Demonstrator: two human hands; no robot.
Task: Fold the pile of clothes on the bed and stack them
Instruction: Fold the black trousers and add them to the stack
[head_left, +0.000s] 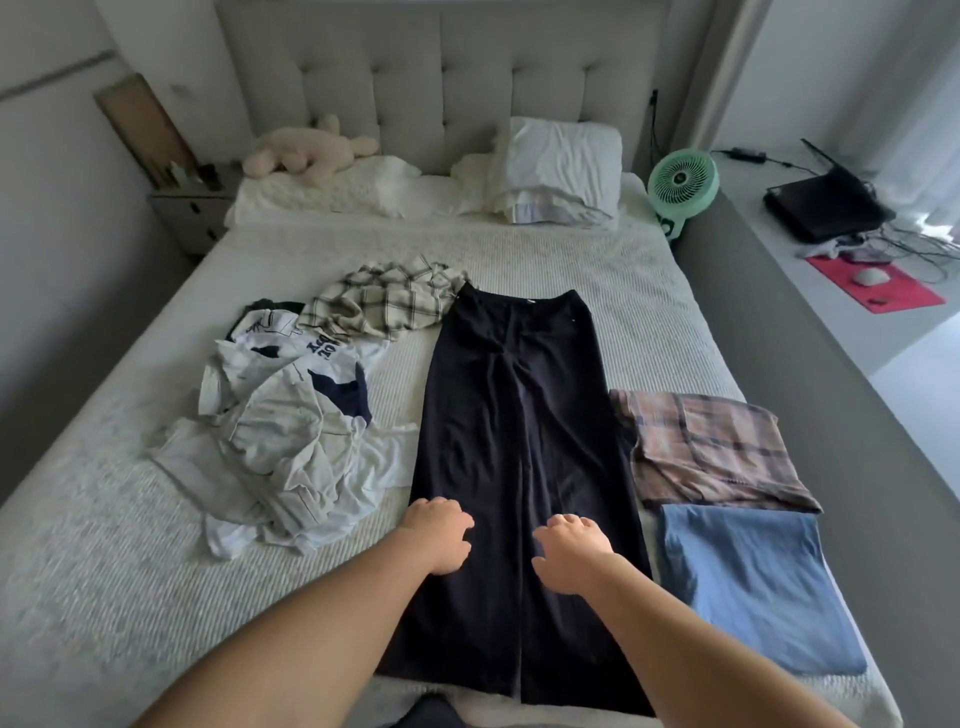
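Black trousers (519, 415) lie spread flat down the middle of the bed (597, 260), waistband far, ready for folding. Left hand (439, 535) and right hand (569, 553) rest on the legs, fingers loosely curled, gripping nothing, seemingly smoothing. Unfolded pile (291, 415) left; folded plaid garment (711, 447) and folded blue garment (753, 587) right.

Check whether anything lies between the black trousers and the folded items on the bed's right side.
Nothing visible does. The black trousers lie flat with both hands on them; only a bare strip of bedcover separates them from the folded plaid piece and folded blue piece.
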